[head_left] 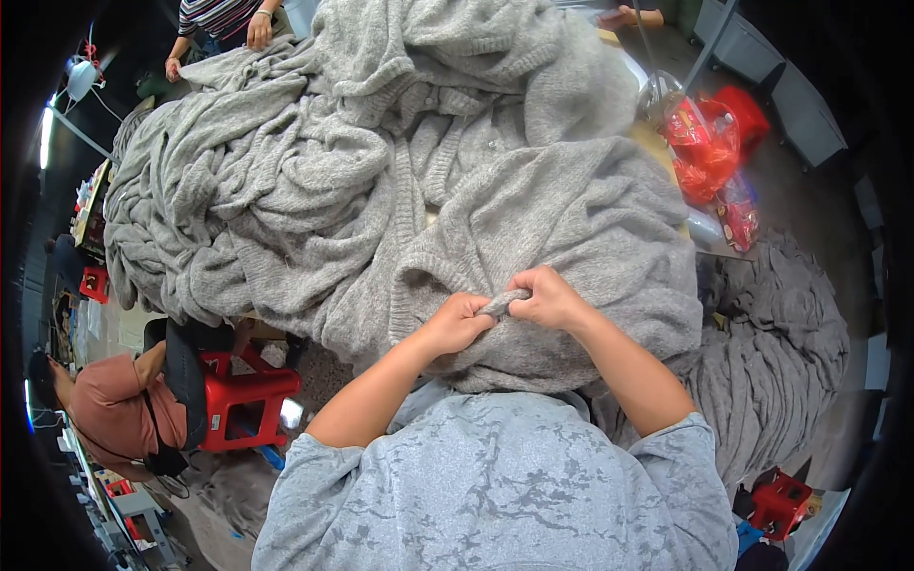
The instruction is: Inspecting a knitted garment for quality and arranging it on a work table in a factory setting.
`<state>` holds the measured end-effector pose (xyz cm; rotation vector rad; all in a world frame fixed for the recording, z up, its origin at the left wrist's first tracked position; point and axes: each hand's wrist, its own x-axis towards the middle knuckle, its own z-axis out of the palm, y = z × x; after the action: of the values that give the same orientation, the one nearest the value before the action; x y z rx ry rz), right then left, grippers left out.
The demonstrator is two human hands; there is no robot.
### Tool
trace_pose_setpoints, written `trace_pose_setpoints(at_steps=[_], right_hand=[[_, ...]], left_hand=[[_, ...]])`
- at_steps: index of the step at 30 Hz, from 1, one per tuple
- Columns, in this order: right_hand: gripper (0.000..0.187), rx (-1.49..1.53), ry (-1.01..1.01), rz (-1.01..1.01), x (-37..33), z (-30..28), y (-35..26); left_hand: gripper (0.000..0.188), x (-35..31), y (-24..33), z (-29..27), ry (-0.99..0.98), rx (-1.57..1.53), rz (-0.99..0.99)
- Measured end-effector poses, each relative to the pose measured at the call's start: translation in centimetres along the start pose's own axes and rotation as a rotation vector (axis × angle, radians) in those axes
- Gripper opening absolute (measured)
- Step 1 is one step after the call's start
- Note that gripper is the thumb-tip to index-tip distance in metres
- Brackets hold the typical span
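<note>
A grey knitted garment lies spread over the near side of the table, its ribbed edge running along the left. My left hand and my right hand are close together in front of my chest. Between them they pinch a small twisted fold of the knit, fingers closed on it from both sides. Whether anything small sits inside the fold is hidden. More grey knitwear is heaped to the left, and another thick pile rises at the far side, with a small button showing on a ribbed band.
Red plastic bags sit at the table's right edge. Dark grey knitwear is piled low on the right. A person is beside a red stool at left. Across the table, another person's hand rests by the heap.
</note>
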<state>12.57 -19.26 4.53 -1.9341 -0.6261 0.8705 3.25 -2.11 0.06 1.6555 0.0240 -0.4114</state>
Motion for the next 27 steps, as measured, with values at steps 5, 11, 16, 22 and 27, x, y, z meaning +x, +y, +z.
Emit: trace_pose_setpoints(at_steps=[5,11,16,22,27], right_hand=[[0.013,0.107,-0.177,-0.017,0.8,-1.3,1.0],[0.023,0.045,0.016,-0.224,-0.5,-0.8,1.1],[0.028,-0.252,0.527,-0.485,-4.8,-2.6,1.9],[0.024,-0.533,0.675,-0.319,-8.7,-1.4,4.7],[0.016,-0.578,0.764,-0.401,-7.6,-0.2,5.5]], left_hand=[[0.012,-0.1,1.1,0.3,-0.002,0.049,0.009],[0.018,-0.4,1.4,-0.3,0.089,-0.237,-0.052],[0.024,-1.5,0.9,-3.2,0.194,0.045,0.017],[0.032,-0.6,7.1,-0.2,0.442,0.853,0.541],[0.021,2.2,6.8,3.8,0.211,0.851,0.609]])
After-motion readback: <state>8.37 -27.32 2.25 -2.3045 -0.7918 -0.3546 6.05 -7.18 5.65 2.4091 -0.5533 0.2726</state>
